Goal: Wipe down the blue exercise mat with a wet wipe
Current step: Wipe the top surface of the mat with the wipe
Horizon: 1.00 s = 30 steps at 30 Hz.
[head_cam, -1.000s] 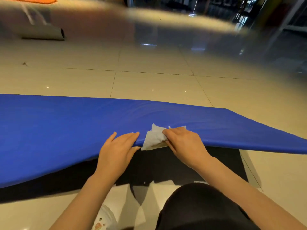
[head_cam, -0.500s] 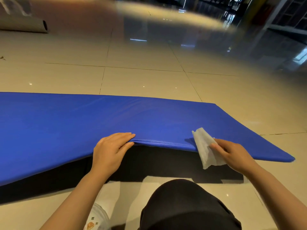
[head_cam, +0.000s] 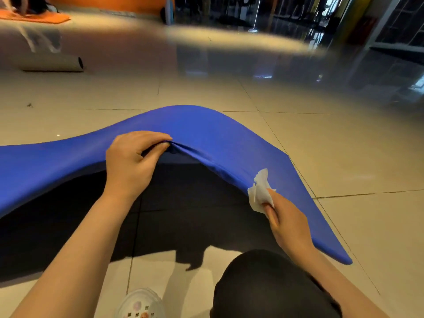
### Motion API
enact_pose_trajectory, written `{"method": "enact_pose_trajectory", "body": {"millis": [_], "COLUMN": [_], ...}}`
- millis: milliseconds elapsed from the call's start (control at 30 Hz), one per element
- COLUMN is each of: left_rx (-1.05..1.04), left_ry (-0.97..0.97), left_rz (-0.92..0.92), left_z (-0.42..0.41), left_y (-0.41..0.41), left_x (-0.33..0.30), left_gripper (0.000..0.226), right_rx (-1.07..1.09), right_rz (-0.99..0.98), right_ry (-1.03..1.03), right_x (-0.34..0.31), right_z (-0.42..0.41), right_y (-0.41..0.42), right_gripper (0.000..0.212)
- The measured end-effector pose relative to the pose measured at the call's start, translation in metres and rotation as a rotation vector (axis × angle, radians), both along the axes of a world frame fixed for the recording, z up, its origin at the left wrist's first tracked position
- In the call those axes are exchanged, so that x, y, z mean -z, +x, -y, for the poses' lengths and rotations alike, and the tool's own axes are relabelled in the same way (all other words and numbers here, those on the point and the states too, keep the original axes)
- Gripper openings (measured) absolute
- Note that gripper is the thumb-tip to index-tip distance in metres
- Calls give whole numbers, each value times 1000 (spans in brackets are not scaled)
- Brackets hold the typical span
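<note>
The blue exercise mat (head_cam: 206, 131) stretches across the tiled floor, its near edge lifted into a high arch with dark shadow beneath. My left hand (head_cam: 130, 161) grips that near edge at the top of the arch, fingers curled over it and bunching the cover. My right hand (head_cam: 288, 223) pinches a crumpled white wet wipe (head_cam: 260, 191) and holds it against the mat's near edge on the right slope of the arch.
A rolled grey mat (head_cam: 52, 63) lies on the floor at the far left, an orange mat (head_cam: 34, 18) beyond it. My dark-clad knee (head_cam: 270, 285) and a white shoe (head_cam: 140, 304) sit close below. Shelving stands at the far right.
My left hand has curled round the mat's near edge and raised it from nearly flat into a tall arch. My right hand has slid the wipe rightward along the edge.
</note>
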State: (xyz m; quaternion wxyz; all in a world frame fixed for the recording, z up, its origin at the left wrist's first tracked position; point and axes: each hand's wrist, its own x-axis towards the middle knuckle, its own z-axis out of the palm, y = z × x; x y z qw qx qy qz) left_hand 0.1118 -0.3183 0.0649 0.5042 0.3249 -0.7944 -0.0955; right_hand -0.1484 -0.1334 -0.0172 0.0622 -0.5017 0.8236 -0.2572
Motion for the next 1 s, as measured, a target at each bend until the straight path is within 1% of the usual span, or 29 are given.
{"method": "enact_pose_trajectory", "body": {"millis": [33, 100, 133, 233, 333, 400, 467, 567, 700, 733, 800, 833, 900, 933, 1000], "left_rx": [12, -4, -27, -126, -188, -194, -203, -210, -209, -214, -216, -220, -234, -224, -180], "left_ry": [10, 89, 154, 394, 613, 722, 776, 755, 791, 803, 784, 767, 731, 723, 782], "left_rz": [16, 14, 4, 1, 90, 186, 262, 364, 466, 506, 589, 598, 557, 546, 554], "left_z": [-4, -16, -22, -33, -40, -51, -62, -68, -71, -73, -76, -76, -76, -76, -73], "left_y": [7, 22, 29, 45, 55, 56, 53, 51, 50, 49, 41, 35, 20, 11, -4], "left_x": [6, 33, 50, 103, 149, 177, 203, 224, 231, 231, 229, 226, 219, 218, 226], "left_gripper": [19, 14, 12, 16, 15, 13, 12, 12, 10, 9, 6, 7, 8, 10, 26], "right_rx": [5, -24, -59, -205, -317, -371, -353, -247, -174, -195, -281, -324, -395, -419, -437], "right_rz": [-13, -85, -139, -295, -341, -356, -273, -52, 120, 150, 204, 237, 261, 246, 219], "right_ry": [29, 114, 166, 314, 430, 555, 646, 667, 677, 690, 807, 884, 990, 1006, 993], "right_x": [0, 2, 4, 17, 45, 74, 105, 142, 159, 160, 162, 164, 170, 174, 182], "right_z": [1, 1, 1, 7, 15, 14, 6, -8, -6, -3, 5, 7, 10, 10, 12], "right_y": [2, 3, 1, -3, -4, -7, -13, -19, -13, -12, -8, -5, 3, 7, 8], "right_gripper": [32, 33, 33, 32, 25, 22, 29, 38, 43, 45, 54, 60, 67, 67, 64]}}
